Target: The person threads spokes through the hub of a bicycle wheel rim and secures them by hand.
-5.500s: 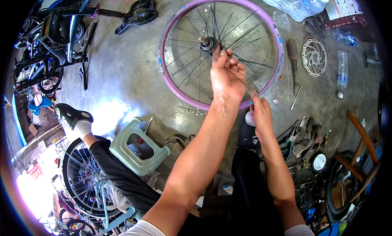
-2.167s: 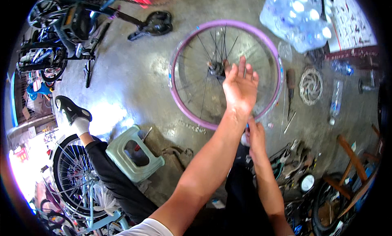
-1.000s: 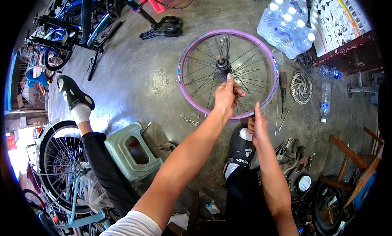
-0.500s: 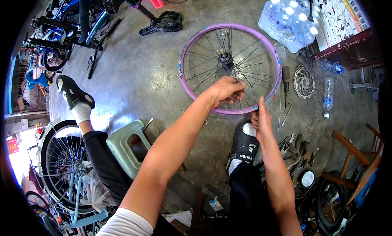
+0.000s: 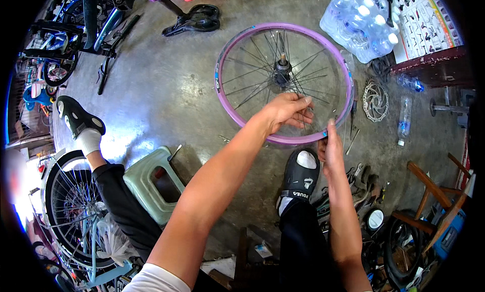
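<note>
A purple bicycle wheel rim (image 5: 298,140) lies over the concrete floor in front of me, with a dark hub (image 5: 282,72) inside it. Thin black spokes (image 5: 252,95) fan out from the hub, several of them ending short of the rim. My left hand (image 5: 289,111) reaches over the near side of the rim, thumb and fingers closed around a spoke below the hub. At the near right edge, my right hand (image 5: 331,146) grips the rim between thumb and curled fingers. Its fingertips are partly hidden.
To the right lie a brake disc (image 5: 376,101), a screwdriver (image 5: 354,97) and a plastic bottle (image 5: 404,121). Wrapped water bottles (image 5: 358,26) stand at far right. A saddle (image 5: 194,20) is beyond the rim; a green stool (image 5: 151,183) stands near my left leg.
The view has shifted slightly. The hub and rim sit tilted a little differently, and my left hand has moved slightly right along the spokes. My right hand still grips the rim.
</note>
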The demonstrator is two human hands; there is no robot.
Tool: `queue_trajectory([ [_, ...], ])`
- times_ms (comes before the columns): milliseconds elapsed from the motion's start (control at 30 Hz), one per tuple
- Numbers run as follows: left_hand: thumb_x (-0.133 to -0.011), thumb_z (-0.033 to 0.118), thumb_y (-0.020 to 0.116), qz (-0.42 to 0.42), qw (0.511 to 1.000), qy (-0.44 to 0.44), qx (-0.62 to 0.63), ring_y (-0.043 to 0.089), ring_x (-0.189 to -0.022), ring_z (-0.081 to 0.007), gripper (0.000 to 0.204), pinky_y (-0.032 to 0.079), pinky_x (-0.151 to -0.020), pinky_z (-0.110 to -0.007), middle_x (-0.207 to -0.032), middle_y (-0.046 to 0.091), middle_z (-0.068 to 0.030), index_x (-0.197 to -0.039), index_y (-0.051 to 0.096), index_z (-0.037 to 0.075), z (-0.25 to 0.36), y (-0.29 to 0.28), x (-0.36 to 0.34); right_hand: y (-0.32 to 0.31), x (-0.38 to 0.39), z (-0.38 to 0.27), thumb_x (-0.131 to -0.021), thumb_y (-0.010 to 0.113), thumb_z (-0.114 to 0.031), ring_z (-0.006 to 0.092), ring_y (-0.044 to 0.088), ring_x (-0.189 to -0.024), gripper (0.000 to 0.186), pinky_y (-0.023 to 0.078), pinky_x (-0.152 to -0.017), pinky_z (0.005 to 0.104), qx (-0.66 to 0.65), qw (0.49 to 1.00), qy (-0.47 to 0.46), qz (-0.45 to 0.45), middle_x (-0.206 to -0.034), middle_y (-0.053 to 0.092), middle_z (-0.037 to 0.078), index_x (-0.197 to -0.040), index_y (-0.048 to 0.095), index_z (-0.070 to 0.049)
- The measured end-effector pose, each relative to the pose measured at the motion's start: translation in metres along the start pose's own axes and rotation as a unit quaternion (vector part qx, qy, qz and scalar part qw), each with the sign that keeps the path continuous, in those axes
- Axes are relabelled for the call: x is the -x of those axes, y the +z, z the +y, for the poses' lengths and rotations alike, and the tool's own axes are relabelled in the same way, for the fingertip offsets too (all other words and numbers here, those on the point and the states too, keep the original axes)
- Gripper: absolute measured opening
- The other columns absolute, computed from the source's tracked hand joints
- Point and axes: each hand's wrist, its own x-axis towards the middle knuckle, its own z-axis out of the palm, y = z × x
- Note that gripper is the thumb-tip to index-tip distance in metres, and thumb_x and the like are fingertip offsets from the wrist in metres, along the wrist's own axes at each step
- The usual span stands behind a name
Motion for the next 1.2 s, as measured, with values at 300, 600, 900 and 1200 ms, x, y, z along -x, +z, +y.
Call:
queue_trajectory([
  [300, -0.103, 0.031, 0.059, 0.022, 1.0, -0.013, 0.013, 0.068, -0.077, -0.0127, 0.028, 0.051, -0.062, -0.027, -0.095, 0.073, -0.0066, -0.113, 0.062, 0.005, 0.002, 0.013, -0.001, -0.013, 0.007, -0.018, -0.101, 0.049, -0.058, 0.0056, 0.027, -0.041, 0.052, 0.016, -0.038, 0.0257, 0.022, 1.0, -0.008, 0.0, -0.056, 0.038, -0.006, -0.071, 0.044, -0.016],
  [600, -0.105, 0.02, 0.053, 0.003, 0.998, -0.013, 0.063, 0.059, -0.071, -0.0077, 0.022, 0.048, -0.062, -0.024, -0.109, 0.072, -0.0063, -0.121, 0.059, 0.007, -0.011, 0.02, -0.003, -0.022, -0.004, 0.002, -0.101, 0.047, -0.06, 0.006, 0.027, -0.04, 0.052, 0.016, -0.038, 0.0263, 0.019, 1.0, 0.011, -0.006, -0.054, 0.035, -0.006, -0.075, 0.045, -0.015],
  [900, -0.105, 0.016, 0.05, -0.002, 0.996, -0.006, 0.084, 0.056, -0.069, -0.0067, 0.02, 0.047, -0.061, -0.023, -0.113, 0.071, -0.0074, -0.121, 0.059, 0.009, -0.017, 0.023, -0.002, -0.025, -0.009, 0.01, -0.101, 0.048, -0.06, 0.0058, 0.028, -0.04, 0.052, 0.018, -0.037, 0.0256, 0.007, 1.0, 0.006, 0.004, -0.054, 0.037, -0.006, -0.075, 0.046, -0.015],
  [1200, -0.104, 0.015, 0.05, 0.007, 0.996, 0.001, 0.088, 0.052, -0.065, -0.0069, 0.018, 0.044, -0.058, -0.023, -0.111, 0.072, -0.008, -0.118, 0.059, 0.008, -0.02, 0.025, -0.006, -0.031, -0.015, 0.013, -0.099, 0.05, -0.063, 0.0062, 0.024, -0.041, 0.05, 0.014, -0.04, 0.0266, 0.019, 0.999, -0.012, 0.024, -0.054, 0.032, -0.007, -0.076, 0.043, -0.018],
])
